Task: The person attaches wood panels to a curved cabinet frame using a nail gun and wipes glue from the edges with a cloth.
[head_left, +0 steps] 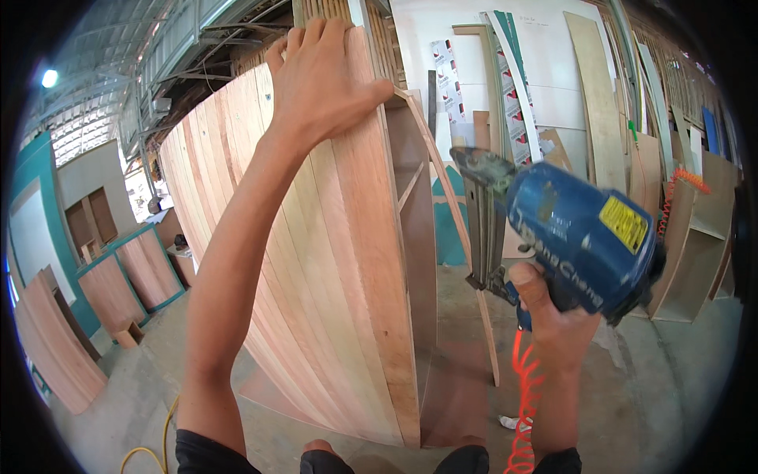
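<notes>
A tall plank-faced wooden cabinet (300, 229) stands before me, its brown inner side (409, 197) showing on the right. My left hand (322, 83) lies over its upper corner, fingers hooked around the top edge and thumb stretched to the right edge. By the thumb, the upper end of a thin wooden strip (448, 186) meets that edge; the strip slants down and away from the cabinet. My right hand (553, 316) grips a blue nail gun (584, 233) by its handle, nose toward the cabinet and apart from it. The gun's magazine partly hides the strip.
An orange coiled air hose (523, 426) hangs from the gun. Wood panels (130, 276) lean at left, near a yellow hose (167, 434) on the floor. Boards (596, 103) stand against the back wall, and an open cabinet frame (695, 245) stands at right.
</notes>
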